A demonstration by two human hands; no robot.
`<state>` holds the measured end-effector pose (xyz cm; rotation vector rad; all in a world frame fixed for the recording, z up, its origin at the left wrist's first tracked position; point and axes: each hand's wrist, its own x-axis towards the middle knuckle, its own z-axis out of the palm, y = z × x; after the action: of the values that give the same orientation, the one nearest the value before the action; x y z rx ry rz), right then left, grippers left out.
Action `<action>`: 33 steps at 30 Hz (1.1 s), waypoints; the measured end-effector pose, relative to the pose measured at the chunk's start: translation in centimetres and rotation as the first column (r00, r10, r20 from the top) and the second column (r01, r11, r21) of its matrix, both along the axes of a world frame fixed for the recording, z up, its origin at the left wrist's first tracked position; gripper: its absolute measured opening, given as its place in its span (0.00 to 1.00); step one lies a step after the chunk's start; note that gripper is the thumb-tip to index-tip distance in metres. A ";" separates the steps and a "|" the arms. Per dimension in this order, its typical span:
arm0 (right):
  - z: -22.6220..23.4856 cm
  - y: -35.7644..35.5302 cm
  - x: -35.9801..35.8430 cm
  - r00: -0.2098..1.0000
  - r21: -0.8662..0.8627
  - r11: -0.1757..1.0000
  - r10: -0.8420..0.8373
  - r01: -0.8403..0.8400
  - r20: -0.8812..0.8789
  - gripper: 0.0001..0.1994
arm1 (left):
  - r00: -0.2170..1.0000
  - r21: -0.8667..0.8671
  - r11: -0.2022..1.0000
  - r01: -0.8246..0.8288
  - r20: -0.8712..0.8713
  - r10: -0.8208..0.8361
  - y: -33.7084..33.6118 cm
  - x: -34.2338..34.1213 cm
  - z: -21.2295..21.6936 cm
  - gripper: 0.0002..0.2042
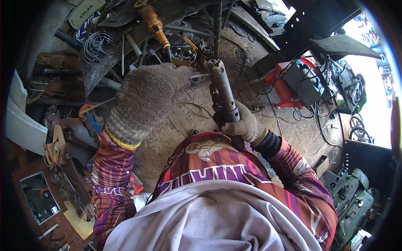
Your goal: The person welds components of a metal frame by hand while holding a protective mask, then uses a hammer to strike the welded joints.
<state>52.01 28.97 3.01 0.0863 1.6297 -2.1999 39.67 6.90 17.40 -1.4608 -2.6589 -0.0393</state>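
A grey-brown knitted glove covers my left hand [146,98], which is closed around a thin rod [200,76]. One end of the rod reaches the upper part of a dark metal tube [225,93]; its other end sticks out to the left behind the glove. Several round holes pierce the tube, and darker metal parts run along its left side. My right hand [249,126], also gloved, grips the tube's lower end close in front of my body. The fingers of my left hand are mostly hidden by the back of the glove.
A yellow-orange power tool [153,25] lies at the far left, above a container of small metal parts [183,54]. To the right stand a red-and-grey machine [299,81] with cables over the floor [180,121] and a green machine [349,198]. Scrap metal crowds the left.
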 end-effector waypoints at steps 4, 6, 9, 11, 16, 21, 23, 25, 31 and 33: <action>-0.1 0.1 -0.3 1.000 0.011 1.000 0.018 -0.018 0.000 0.37 | 0.997 -0.073 0.996 -0.056 -0.062 0.052 0.5 0.7 0.2 0.14; 0.0 0.1 -0.3 1.000 -0.002 1.000 0.017 -0.017 -0.001 0.37 | 0.997 -0.017 1.000 -0.025 -0.078 0.024 0.5 0.5 0.1 0.14; 0.1 0.1 -0.3 1.000 -0.025 1.000 0.017 -0.017 0.000 0.38 | 0.994 -0.026 1.000 -0.012 -0.113 0.009 0.3 0.4 0.1 0.14; 0.4 -0.1 -0.5 1.000 -0.041 0.999 0.031 -0.031 -0.002 0.39 | 0.984 -0.052 0.998 -0.019 -0.180 0.010 0.1 0.2 0.3 0.14; 0.6 0.5 -0.6 0.999 -0.063 0.997 -0.033 0.032 -0.018 0.44 | 0.989 0.027 0.995 -0.097 -0.106 0.100 -0.3 -0.3 1.0 0.15; 1.3 1.5 -0.5 0.999 0.007 0.999 -0.035 0.035 -0.014 0.46 | 0.928 -0.008 0.998 -0.059 -0.369 0.052 -6.0 -2.0 2.8 0.15; 1.5 1.8 -0.8 0.999 0.053 0.999 -0.001 0.003 -0.033 0.47 | 0.966 0.018 0.990 -0.140 -0.215 0.141 -7.4 -2.3 2.3 0.15; 1.8 2.1 -1.1 0.999 0.092 0.996 0.009 -0.005 -0.050 0.49 | 0.975 0.038 0.976 -0.213 -0.049 0.215 -7.8 -2.3 1.5 0.14; 2.3 2.3 -1.3 0.997 0.146 0.989 0.000 0.010 -0.072 0.48 | 0.971 0.258 0.939 -0.228 0.129 0.201 -8.4 -2.1 -1.1 0.13; 2.2 2.2 -1.3 0.997 0.140 0.990 0.003 0.007 -0.072 0.47 | 0.930 0.382 0.862 -0.333 0.286 0.233 -8.0 -1.5 -1.9 0.13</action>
<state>50.70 31.22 5.25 0.0484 1.8237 -2.1103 38.13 -1.13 15.53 -0.9644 -2.7683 -0.7586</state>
